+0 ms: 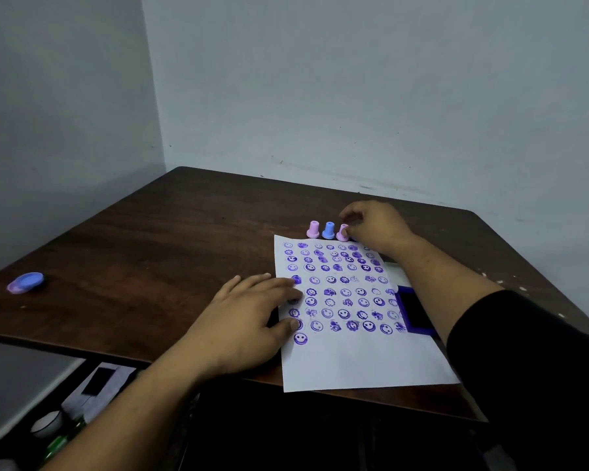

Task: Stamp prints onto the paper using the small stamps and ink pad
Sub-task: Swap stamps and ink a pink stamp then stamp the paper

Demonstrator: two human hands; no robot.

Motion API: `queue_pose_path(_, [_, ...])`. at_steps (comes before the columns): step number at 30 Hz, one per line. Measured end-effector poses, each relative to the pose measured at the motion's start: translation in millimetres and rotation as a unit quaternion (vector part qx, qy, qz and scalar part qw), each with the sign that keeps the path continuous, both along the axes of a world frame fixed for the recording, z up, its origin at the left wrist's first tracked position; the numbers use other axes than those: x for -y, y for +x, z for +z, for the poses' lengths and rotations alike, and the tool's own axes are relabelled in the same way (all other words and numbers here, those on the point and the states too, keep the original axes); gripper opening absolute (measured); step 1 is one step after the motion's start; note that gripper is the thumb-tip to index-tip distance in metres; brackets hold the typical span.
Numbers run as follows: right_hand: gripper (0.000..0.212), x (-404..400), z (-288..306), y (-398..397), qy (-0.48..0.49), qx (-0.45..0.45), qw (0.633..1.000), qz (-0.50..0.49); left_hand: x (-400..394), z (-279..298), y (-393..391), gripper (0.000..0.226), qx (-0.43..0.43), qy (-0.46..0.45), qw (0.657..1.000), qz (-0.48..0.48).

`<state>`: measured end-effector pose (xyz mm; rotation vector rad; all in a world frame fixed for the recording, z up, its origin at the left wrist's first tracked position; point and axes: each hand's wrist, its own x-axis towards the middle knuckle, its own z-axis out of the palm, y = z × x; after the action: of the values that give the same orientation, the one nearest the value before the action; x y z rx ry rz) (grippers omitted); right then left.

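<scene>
The paper point(354, 355) is pinned flat on the table point(170, 239) by the spread left hand point(249, 321), while the right hand point(374, 226) grip is narrowed around a pink stamp point(342, 232) beyond the sheet's far edge, apparently for inking at the ink pad point(415, 314) alongside.

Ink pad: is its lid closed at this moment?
No. The ink pad lies open beside the paper's right edge, its dark inking surface exposed inside the purple frame, partly behind the right forearm.
</scene>
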<state>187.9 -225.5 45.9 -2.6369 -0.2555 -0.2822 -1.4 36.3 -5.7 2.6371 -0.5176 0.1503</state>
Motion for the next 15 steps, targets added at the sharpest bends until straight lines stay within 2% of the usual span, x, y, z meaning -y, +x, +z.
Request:
queue_pose_path(5, [0.024,-4.8,1.9,-1.4,-0.060,0.015,0.998,-0.005,-0.3,-1.7,1.7,0.050,0.005,-0.005,1.000,0.001])
queue_pose_path(9, [0.018,-6.3,0.1,-1.6,-0.059,0.022,0.998,-0.010,-0.9,-2.3,2.7,0.052,0.004,-0.005,1.000,0.001])
queue_pose_path(11, [0.018,-6.1,0.4,-2.1,-0.028,0.027,0.999,-0.014,-0.9,-1.8,2.9,0.052,0.003,-0.006,1.000,0.001])
queue_pose_path(15, [0.014,0.3,7.9,-8.6,0.097,0.044,0.994,-0.022,-0.9,-0.4,1.8,0.051,0.000,-0.001,1.000,0.001])
